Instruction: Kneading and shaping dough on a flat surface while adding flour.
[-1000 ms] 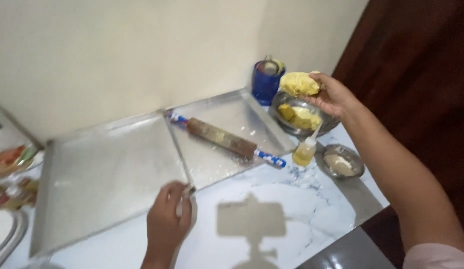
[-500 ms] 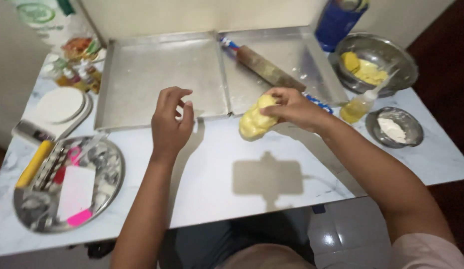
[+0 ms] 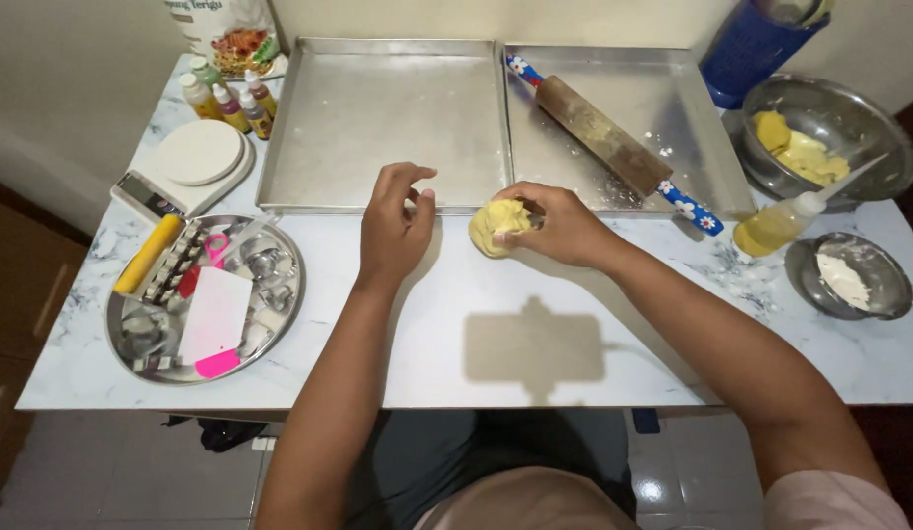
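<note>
Your right hand (image 3: 564, 224) clamps the yellow dough lump (image 3: 495, 228) on the table (image 3: 535, 324), left hand (image 3: 395, 228) loosely curled and empty beside it; dough unrolled, rolling pin (image 3: 608, 137) untouched.

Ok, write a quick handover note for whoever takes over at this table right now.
Right hand: pressing the dough ball onto the marble table, just in front of the trays.
Left hand: empty, fingers curled, hovering beside the dough.
Rolling pin lies in the right tray; left tray is bare.
More dough sits in the bowl; flour dish is at right.
Done: one lump out on the table. Left: it is not rolled yet.
</note>
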